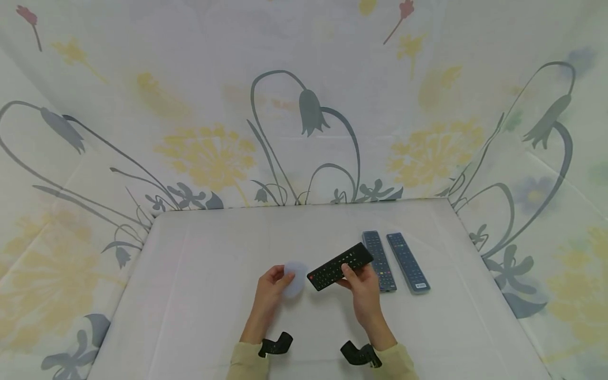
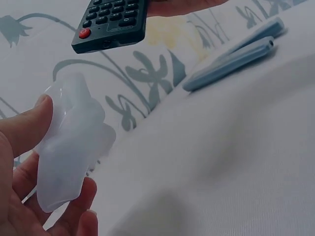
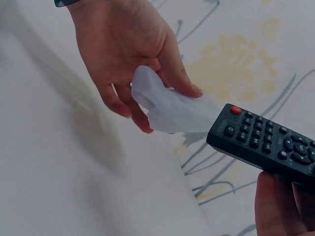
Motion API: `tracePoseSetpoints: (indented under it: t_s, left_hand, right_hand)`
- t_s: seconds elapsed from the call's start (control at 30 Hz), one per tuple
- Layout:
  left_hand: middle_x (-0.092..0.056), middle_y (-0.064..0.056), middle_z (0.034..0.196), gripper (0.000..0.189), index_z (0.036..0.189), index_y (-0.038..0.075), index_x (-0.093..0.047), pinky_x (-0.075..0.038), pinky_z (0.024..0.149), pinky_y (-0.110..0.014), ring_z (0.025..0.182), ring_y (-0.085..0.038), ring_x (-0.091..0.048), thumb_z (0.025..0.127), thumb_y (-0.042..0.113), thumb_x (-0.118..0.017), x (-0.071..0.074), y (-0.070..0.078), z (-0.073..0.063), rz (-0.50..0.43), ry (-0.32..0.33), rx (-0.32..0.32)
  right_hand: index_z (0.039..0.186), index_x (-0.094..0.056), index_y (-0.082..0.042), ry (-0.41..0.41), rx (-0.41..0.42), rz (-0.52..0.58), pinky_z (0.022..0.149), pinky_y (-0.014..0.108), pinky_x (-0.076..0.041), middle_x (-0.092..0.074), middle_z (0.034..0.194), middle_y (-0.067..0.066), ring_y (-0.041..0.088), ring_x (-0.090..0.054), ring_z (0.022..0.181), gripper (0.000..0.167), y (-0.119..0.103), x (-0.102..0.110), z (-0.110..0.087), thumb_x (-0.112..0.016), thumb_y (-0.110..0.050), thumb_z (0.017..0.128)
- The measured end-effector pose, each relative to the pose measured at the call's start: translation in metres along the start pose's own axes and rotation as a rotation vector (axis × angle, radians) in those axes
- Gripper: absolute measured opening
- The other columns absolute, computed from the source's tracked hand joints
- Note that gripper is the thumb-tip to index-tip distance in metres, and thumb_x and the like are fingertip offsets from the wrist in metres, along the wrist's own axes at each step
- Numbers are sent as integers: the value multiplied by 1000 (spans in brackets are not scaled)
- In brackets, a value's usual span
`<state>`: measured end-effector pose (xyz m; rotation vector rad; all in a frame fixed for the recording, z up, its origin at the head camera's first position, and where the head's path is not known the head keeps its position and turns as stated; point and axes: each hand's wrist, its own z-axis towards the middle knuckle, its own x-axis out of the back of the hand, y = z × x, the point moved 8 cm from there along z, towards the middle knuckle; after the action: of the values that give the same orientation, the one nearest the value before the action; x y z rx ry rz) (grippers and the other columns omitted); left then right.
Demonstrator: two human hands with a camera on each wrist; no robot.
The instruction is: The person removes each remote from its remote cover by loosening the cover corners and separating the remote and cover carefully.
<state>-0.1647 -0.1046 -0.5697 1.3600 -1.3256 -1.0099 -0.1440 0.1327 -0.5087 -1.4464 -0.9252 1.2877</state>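
My left hand (image 1: 271, 289) pinches a soft, translucent white piece (image 1: 296, 279) between thumb and fingers. The piece looks thin and crumpled, with rounded bulges along one side in the left wrist view. My right hand (image 1: 366, 295) grips a black remote control (image 1: 332, 270) at one end, thumb on top and fingers underneath. Its button face is up, and the end with a red button points toward the left hand. In the head view a small gap separates the remote from the white piece. Both are held above the white table (image 1: 214, 253).
Two bluish remote controls, one (image 1: 379, 258) partly behind the held remote and one (image 1: 407, 263) to its right, lie side by side on the table. Flower-printed cloth (image 1: 209, 105) rises along the back and both sides. Black straps with mounts (image 1: 277, 344) sit at the wrists.
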Motion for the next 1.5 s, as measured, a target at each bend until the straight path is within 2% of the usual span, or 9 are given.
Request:
tracePoseSetpoints:
  t_s: [0.13, 0.27, 0.43, 0.63, 0.93, 1.13, 1.27, 1.5]
  left_hand:
    - [-65, -10, 108, 31, 111, 1, -68, -40, 88, -36, 106, -25, -54, 89, 21, -77, 13, 2, -1, 77, 89, -6]
    - [-64, -11, 103, 30, 110, 3, -70, -42, 80, -34, 101, -26, -54, 88, 22, -78, 25, 2, -1, 132, 168, 4]
    - [-65, -11, 106, 27, 111, 3, -70, -45, 75, -32, 96, -24, -57, 91, 21, -74, 37, 2, 0, 189, 207, -2]
    - [-67, -10, 111, 25, 112, 5, -70, -46, 75, -31, 95, -23, -60, 92, 20, -70, 50, 2, -1, 285, 259, -8]
    - [-69, -12, 101, 25, 109, 2, -71, -45, 73, -36, 87, -25, -62, 91, 19, -71, 64, -3, -5, 436, 345, -3]
    - [-69, -11, 96, 25, 104, 1, -71, -42, 71, -35, 82, -23, -59, 90, 21, -73, 68, -3, -4, 468, 370, -22]
    - [-69, -8, 90, 25, 99, 1, -73, -41, 68, -34, 77, -21, -57, 86, 23, -76, 68, -4, -4, 479, 392, -30]
    - [-69, -7, 86, 26, 94, 2, -74, -39, 67, -34, 76, -20, -54, 84, 25, -80, 64, -4, -3, 491, 404, -57]
  right_hand:
    - [125, -54, 5, -24, -94, -48, 77, 37, -58, -67, 110, 14, 18, -69, 94, 31, 13, -2, 2, -62, -8, 98]
    - [134, -49, 5, -71, -165, -77, 82, 36, -57, -63, 118, 21, 19, -68, 99, 38, 26, -6, 3, -59, -10, 100]
    - [135, -46, 6, -148, -221, -69, 87, 40, -55, -62, 119, 20, 22, -66, 103, 38, 41, -14, -1, -57, -8, 101]
    - [138, -42, 7, -224, -288, -48, 91, 44, -52, -61, 122, 21, 25, -64, 108, 43, 58, -25, -4, -55, -1, 98]
    - [146, -31, 11, -278, -292, -122, 88, 39, -54, -48, 133, 28, 29, -62, 110, 57, 72, -37, -10, -56, 3, 96]
    - [142, -39, 12, -300, -233, -301, 80, 36, -56, -58, 121, 22, 27, -65, 99, 54, 79, -40, -9, -63, 0, 94]
    - [138, -44, 12, -305, -205, -368, 74, 34, -57, -63, 114, 21, 26, -67, 94, 52, 84, -43, -9, -66, -2, 93]
    - [136, -46, 11, -224, -171, -486, 70, 29, -57, -67, 104, 19, 25, -70, 89, 55, 87, -44, -5, -71, -6, 90]
